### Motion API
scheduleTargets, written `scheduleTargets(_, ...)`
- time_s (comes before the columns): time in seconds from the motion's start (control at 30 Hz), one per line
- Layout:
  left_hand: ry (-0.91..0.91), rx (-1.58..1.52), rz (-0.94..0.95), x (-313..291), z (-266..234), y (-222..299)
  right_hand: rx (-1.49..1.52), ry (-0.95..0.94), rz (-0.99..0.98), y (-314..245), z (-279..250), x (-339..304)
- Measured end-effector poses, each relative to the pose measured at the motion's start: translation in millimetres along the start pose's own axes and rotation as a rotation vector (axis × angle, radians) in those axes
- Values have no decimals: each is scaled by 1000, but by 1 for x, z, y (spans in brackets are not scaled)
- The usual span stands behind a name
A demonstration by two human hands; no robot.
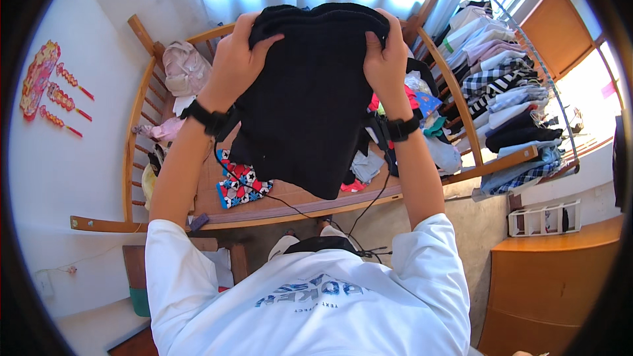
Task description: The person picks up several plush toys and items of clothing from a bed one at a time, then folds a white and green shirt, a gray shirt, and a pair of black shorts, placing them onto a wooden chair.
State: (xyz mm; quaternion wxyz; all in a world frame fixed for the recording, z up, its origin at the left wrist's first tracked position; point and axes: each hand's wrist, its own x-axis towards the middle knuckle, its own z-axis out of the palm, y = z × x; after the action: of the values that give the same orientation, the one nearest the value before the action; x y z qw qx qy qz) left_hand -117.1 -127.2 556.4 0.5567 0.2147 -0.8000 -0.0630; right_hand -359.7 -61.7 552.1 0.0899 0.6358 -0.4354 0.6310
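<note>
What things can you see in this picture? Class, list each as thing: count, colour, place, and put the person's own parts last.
Sweater: one, black, held up in both hands over the cot.
Cot: one, wooden, centre, with clothes inside.
Patterned cloth: one, red, blue and white, on the cot base.
Backpack: one, pale pink, cot's far left corner.
Clothes pile: several, mixed colours, right side of the cot.
Rack: one, metal, right, with hanging shirts.
Wall ornament: one, red, left wall.
Cabinet: one, wooden, lower right.
Wrist bands: two, black, one on each wrist.
Left hand: grips the sweater's top edge.
Right hand: grips the sweater's top edge.
</note>
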Motion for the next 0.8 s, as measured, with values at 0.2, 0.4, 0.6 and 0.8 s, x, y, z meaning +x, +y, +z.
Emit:
scheduleTargets(0.2,-83,83,-178,20,37,-61,33,-46,96,72,38,13)
scheduleTargets(0.4,-88,-67,-304,4,40,-73,529,-249,358,103,46,12)
scheduleTargets(0.6,-247,-168,-528,-72,29,-60,335,-444,243,86,17,-48)
scheduleTargets(0.8,-422,-337,-495,-208,31,-24,251,-683,419,60,-23,-184)
